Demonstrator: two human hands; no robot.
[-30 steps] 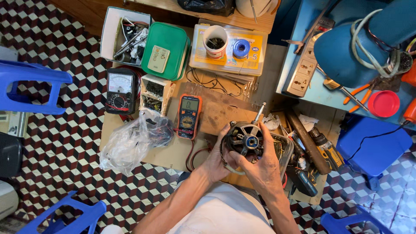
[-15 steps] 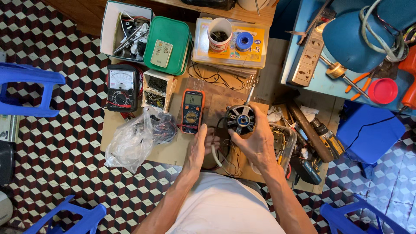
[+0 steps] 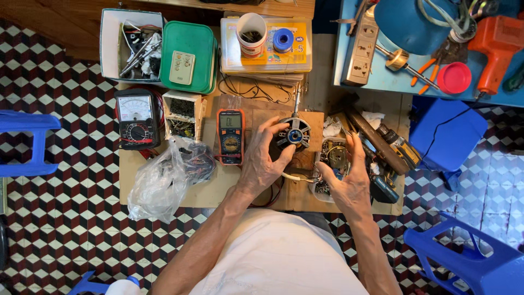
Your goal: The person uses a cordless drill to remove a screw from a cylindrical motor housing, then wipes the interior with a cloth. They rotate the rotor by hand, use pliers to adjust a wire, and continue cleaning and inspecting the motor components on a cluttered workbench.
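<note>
Head view: your right hand [image 3: 349, 183] hovers open, its grip wide and empty, just right of the small motor [image 3: 293, 135]. Your left hand [image 3: 263, 161] holds that motor over the bench [image 3: 218, 188], beside the orange multimeter [image 3: 231, 136]; beyond lies a green case [image 3: 188, 54].

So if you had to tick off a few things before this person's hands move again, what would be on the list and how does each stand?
1. Left hand grips the small motor: ok.
2. Right hand free and open: ok.
3. Motor shaft clear of the hands: ok.
4. Digital multimeter display lit: ok.
5. Wires under the hands untangled: cannot tell.
6. Bench space around the motor uncluttered: not ok.
</note>
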